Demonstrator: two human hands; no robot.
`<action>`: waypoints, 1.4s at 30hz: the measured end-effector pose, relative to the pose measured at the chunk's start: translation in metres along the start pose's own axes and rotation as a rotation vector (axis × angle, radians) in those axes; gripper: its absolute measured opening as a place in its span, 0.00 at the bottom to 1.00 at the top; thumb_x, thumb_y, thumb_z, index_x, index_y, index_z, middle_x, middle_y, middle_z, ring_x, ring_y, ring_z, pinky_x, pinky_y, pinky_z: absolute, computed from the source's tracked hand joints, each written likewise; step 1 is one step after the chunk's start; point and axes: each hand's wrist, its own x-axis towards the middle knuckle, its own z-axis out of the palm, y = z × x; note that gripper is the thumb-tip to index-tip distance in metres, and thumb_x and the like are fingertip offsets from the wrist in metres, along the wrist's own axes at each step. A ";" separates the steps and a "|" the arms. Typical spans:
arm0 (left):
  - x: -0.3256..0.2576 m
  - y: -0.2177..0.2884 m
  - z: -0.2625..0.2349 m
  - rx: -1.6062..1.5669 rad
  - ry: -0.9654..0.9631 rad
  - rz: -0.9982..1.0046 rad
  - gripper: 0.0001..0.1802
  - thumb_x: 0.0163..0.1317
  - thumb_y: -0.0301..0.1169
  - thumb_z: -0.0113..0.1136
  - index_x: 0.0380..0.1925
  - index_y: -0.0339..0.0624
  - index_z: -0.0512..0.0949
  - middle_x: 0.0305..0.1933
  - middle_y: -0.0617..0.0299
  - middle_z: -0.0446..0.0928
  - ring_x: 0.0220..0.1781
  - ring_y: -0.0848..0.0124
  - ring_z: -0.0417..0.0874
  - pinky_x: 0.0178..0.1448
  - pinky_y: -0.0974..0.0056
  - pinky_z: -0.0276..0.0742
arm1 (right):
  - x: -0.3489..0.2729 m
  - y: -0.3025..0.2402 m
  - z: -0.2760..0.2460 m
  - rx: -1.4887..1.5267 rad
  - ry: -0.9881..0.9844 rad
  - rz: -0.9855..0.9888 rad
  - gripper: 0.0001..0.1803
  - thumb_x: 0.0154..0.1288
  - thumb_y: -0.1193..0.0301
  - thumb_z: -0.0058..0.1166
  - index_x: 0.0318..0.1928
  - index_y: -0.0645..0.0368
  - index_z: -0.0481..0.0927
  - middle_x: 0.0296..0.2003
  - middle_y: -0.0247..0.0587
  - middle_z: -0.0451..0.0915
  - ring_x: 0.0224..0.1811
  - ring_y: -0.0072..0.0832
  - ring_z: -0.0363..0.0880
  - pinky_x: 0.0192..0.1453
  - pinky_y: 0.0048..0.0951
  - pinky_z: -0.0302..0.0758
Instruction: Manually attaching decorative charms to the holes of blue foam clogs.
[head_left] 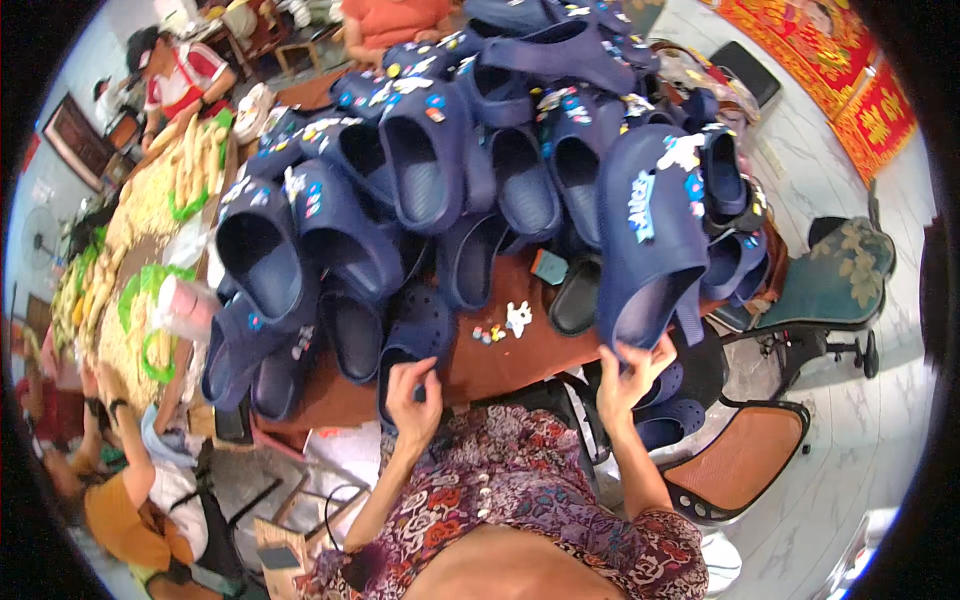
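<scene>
A large pile of navy foam clogs covers the brown table, many with small colourful charms on their uppers. My right hand (632,377) is at the heel end of one navy clog (650,225), thumb and fingers closed on its near edge. That clog stands tilted, with white and blue charms and a light-blue lettered charm on it. My left hand (413,402) is closed in a pinch in front of a plain navy clog (418,325) with holes; what the fingertips hold, if anything, is hidden. Several loose small charms (490,333) and a white figure charm (518,318) lie between my hands.
A small blue box (548,267) and a black shoe sole (576,298) lie on the table (500,375). To the right stand an orange-seated chair (745,452) and a green chair (830,275). Heaped yellowish goods (160,200) fill another table at left, with several people around.
</scene>
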 end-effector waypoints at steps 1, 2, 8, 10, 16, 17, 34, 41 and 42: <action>0.004 0.006 0.004 -0.048 -0.003 -0.015 0.11 0.57 0.19 0.59 0.39 0.40 0.82 0.33 0.57 0.77 0.34 0.67 0.79 0.39 0.67 0.75 | -0.013 -0.009 0.002 0.043 -0.056 -0.014 0.15 0.48 0.81 0.69 0.34 0.56 0.76 0.56 0.51 0.61 0.60 0.44 0.64 0.63 0.41 0.61; 0.006 0.010 0.010 -0.096 -0.005 -0.028 0.10 0.58 0.19 0.59 0.39 0.39 0.82 0.34 0.57 0.77 0.35 0.67 0.79 0.41 0.67 0.75 | -0.026 -0.015 0.004 0.086 -0.111 -0.028 0.16 0.47 0.82 0.69 0.34 0.55 0.76 0.56 0.52 0.60 0.60 0.43 0.64 0.62 0.41 0.61; 0.000 0.023 0.020 -0.575 -0.252 -0.246 0.30 0.60 0.26 0.61 0.63 0.36 0.66 0.56 0.55 0.73 0.54 0.68 0.77 0.58 0.64 0.72 | -0.080 -0.025 0.015 0.301 -0.494 -0.025 0.20 0.43 0.83 0.72 0.36 0.48 0.84 0.55 0.50 0.58 0.55 0.47 0.69 0.56 0.39 0.71; -0.004 0.025 0.024 -0.963 -0.297 -0.273 0.41 0.60 0.29 0.64 0.69 0.36 0.51 0.62 0.50 0.68 0.59 0.64 0.74 0.61 0.60 0.72 | -0.103 -0.019 0.027 0.428 -0.538 0.025 0.20 0.42 0.83 0.72 0.37 0.48 0.86 0.55 0.49 0.60 0.57 0.46 0.67 0.59 0.39 0.69; -0.005 0.028 0.025 -0.685 -0.168 -0.519 0.37 0.54 0.27 0.69 0.61 0.35 0.59 0.54 0.53 0.73 0.53 0.66 0.77 0.55 0.62 0.76 | -0.121 -0.026 0.046 0.463 -0.687 0.111 0.16 0.43 0.79 0.73 0.36 0.52 0.86 0.54 0.47 0.63 0.54 0.42 0.70 0.55 0.38 0.71; -0.002 0.026 0.022 -0.628 -0.157 -0.494 0.36 0.53 0.26 0.68 0.60 0.35 0.60 0.52 0.53 0.74 0.52 0.67 0.78 0.55 0.63 0.76 | -0.122 -0.025 0.048 0.499 -0.752 0.101 0.20 0.45 0.75 0.74 0.42 0.53 0.84 0.53 0.48 0.64 0.53 0.43 0.72 0.55 0.39 0.72; -0.005 0.016 -0.022 -0.020 -0.324 -0.405 0.39 0.43 0.33 0.69 0.58 0.35 0.67 0.46 0.47 0.80 0.48 0.62 0.83 0.53 0.61 0.76 | -0.012 -0.076 0.114 0.203 -0.846 0.036 0.25 0.50 0.55 0.69 0.36 0.59 0.71 0.31 0.40 0.73 0.37 0.39 0.72 0.44 0.38 0.65; -0.008 0.013 -0.019 0.049 -0.301 -0.334 0.41 0.41 0.32 0.69 0.59 0.33 0.67 0.47 0.45 0.78 0.48 0.55 0.83 0.52 0.59 0.77 | -0.019 -0.075 0.130 0.107 -0.910 0.064 0.28 0.52 0.50 0.67 0.35 0.59 0.68 0.31 0.42 0.71 0.37 0.42 0.71 0.42 0.42 0.67; -0.008 0.011 -0.019 0.049 -0.304 -0.333 0.42 0.39 0.32 0.69 0.58 0.31 0.67 0.48 0.43 0.77 0.48 0.51 0.82 0.51 0.56 0.78 | -0.020 -0.075 0.130 0.124 -0.885 0.070 0.28 0.53 0.51 0.67 0.37 0.60 0.69 0.32 0.43 0.72 0.37 0.42 0.71 0.43 0.43 0.68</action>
